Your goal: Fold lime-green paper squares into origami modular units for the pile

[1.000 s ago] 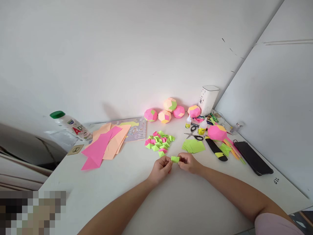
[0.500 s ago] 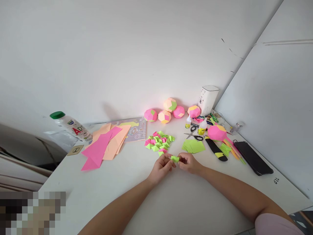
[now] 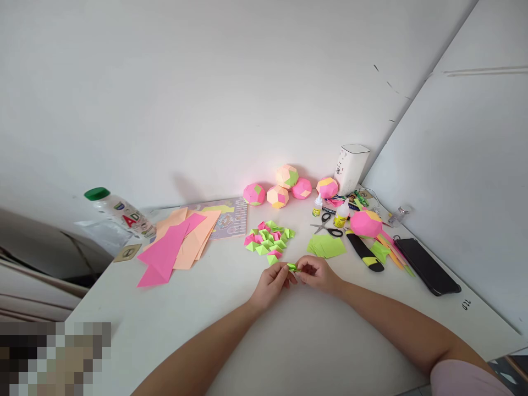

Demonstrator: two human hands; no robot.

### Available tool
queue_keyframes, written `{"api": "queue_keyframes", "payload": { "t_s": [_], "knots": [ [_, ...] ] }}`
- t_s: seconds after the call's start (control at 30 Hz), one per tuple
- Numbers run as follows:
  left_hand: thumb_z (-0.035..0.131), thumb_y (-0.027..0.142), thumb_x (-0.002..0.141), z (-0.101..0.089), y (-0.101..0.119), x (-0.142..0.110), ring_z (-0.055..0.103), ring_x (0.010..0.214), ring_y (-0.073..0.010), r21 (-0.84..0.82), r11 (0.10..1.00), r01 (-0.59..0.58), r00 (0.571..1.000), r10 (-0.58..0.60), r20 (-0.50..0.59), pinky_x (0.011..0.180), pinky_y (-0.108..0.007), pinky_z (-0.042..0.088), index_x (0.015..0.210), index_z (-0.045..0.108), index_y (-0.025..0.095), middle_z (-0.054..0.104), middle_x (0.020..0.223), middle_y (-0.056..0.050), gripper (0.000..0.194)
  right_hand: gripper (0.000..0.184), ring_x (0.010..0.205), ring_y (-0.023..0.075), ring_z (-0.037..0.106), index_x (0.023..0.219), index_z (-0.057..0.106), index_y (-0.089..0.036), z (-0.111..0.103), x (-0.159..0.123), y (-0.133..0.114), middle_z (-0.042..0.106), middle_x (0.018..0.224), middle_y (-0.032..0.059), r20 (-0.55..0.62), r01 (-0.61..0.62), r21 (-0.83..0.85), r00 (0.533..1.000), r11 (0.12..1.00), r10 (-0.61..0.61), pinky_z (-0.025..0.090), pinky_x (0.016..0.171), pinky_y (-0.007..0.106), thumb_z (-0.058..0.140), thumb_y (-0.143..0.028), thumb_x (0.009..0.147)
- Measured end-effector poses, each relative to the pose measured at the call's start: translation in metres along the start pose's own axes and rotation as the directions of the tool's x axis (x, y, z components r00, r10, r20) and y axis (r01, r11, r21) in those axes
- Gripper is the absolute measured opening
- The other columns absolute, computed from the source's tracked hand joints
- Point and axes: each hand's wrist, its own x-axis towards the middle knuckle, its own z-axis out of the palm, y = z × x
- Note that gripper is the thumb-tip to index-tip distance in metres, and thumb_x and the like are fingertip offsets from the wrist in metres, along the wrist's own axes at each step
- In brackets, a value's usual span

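Taking the heap of folded pieces (image 3: pixel 270 240) on the desk (image 3: pixel 231 344) as landmark, we located the small folded green paper (image 3: pixel 292 267) just in front of it and a little to its right. The left hand (image 3: pixel 270 283) had its fingers (image 3: pixel 282 271) drawn together, pinching the paper's left end; the right hand (image 3: pixel 320 275) gripped the right end with curled fingertips, though we could not tell how firmly. To the heap's right lay green sheets (image 3: pixel 326 247) and, slightly farther back, scissors (image 3: pixel 325 226); behind the heap sat paper balls (image 3: pixel 254 194). We judged the paper very light, crisp along its folds and easily crushed or torn, best held lightly by opposite ends.
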Motion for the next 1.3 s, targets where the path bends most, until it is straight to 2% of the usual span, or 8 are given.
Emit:
{"api": "queue_keyframes", "payload": {
  "t_s": [0.2,0.4,0.5,0.63,0.83,0.93,1.07,1.3],
  "knots": [
    [0.046,0.046,0.084,0.0,-0.003,0.002,0.052,0.059,-0.0121,-0.017,1.0,0.016,1.0,-0.016,-0.003,0.059,-0.023,0.041,0.094,0.06,0.015,0.062,0.065,-0.001,0.035,0.009,0.054,0.0103,0.052,0.074,0.059,-0.016,0.0,0.002,0.0,0.059,0.078,0.0056,-0.001,0.208,-0.118,0.978,0.971,-0.21,0.042,0.046,0.022,0.06,-0.025,0.077],
    [0.051,0.046,0.081,0.0,-0.005,0.001,0.055,0.065,-0.0136,-0.039,0.998,0.04,0.999,-0.04,0.004,0.063,-0.025,0.044,0.103,0.055,0.017,0.06,0.07,-0.001,0.037,0.013,0.057,0.0119,0.056,0.075,0.063,-0.016,0.0,0.003,0.003,0.059,0.078,0.0068,0.024,0.292,-0.14,0.956,0.946,-0.291,0.046,0.048,0.023,0.058,-0.028,0.081],
    [0.05,0.044,0.082,-0.002,-0.007,0.0,0.054,0.07,-0.0144,-0.004,1.0,0.019,1.0,-0.019,0.015,0.067,-0.027,0.044,0.112,0.05,0.017,0.059,0.077,-0.002,0.04,0.015,0.055,0.0116,0.056,0.078,0.063,-0.017,0.001,0.002,0.003,0.057,0.079,0.0067,0.044,0.246,-0.089,0.969,0.965,-0.243,0.049,0.049,0.025,0.057,-0.03,0.082],
    [0.043,0.042,0.086,-0.004,-0.009,0.0,0.051,0.069,-0.0146,0.077,0.997,-0.01,0.999,0.007,0.036,0.065,-0.027,0.043,0.117,0.047,0.017,0.055,0.073,-0.002,0.041,0.019,0.05,0.0099,0.053,0.079,0.063,-0.018,0.0,0.001,0.001,0.056,0.083,0.0068,0.034,0.154,-0.098,0.988,0.983,-0.152,0.048,0.048,0.026,0.055,-0.035,0.083],
    [0.037,0.042,0.088,-0.004,-0.006,0.0,0.047,0.062,-0.0141,0.191,0.981,-0.04,0.998,0.028,0.064,0.058,-0.025,0.039,0.122,0.044,0.017,0.054,0.069,-0.001,0.043,0.018,0.053,0.0108,0.051,0.076,0.058,-0.018,0.0,0.0,-0.004,0.056,0.076,0.0046,0.02,0.15,-0.156,0.989,0.976,-0.148,0.045,0.049,0.025,0.054,-0.035,0.083],
    [0.035,0.039,0.089,-0.003,-0.001,-0.002,0.044,0.06,-0.0136,0.216,0.975,-0.049,0.996,0.03,0.089,0.058,-0.025,0.037,0.123,0.044,0.016,0.053,0.067,0.0,0.041,0.017,0.051,0.0104,0.051,0.076,0.054,-0.018,0.001,-0.001,-0.005,0.054,0.068,0.0012,0.011,0.097,-0.156,0.995,0.983,-0.096,0.042,0.049,0.024,0.053,-0.034,0.083],
    [0.035,0.035,0.089,-0.004,0.003,-0.003,0.047,0.064,-0.0147,0.237,0.969,-0.074,0.991,0.044,0.128,0.062,-0.026,0.038,0.123,0.045,0.017,0.055,0.069,-0.001,0.04,0.019,0.048,0.0099,0.05,0.08,0.046,-0.02,0.002,-0.003,0.002,0.05,0.059,-0.0044,-0.016,-0.023,-0.086,1.0,0.996,0.022,0.041,0.048,0.023,0.055,-0.036,0.081],
    [0.042,0.031,0.086,-0.004,0.001,-0.004,0.048,0.067,-0.015,0.283,0.952,-0.12,0.985,0.079,0.152,0.064,-0.026,0.039,0.123,0.044,0.018,0.057,0.072,-0.001,0.04,0.026,0.048,0.0083,0.05,0.082,0.037,-0.021,0.004,-0.003,0.005,0.049,0.063,-0.0064,-0.039,-0.105,0.057,0.993,0.993,0.107,0.042,0.048,0.022,0.06,-0.034,0.078]
  ]
}}
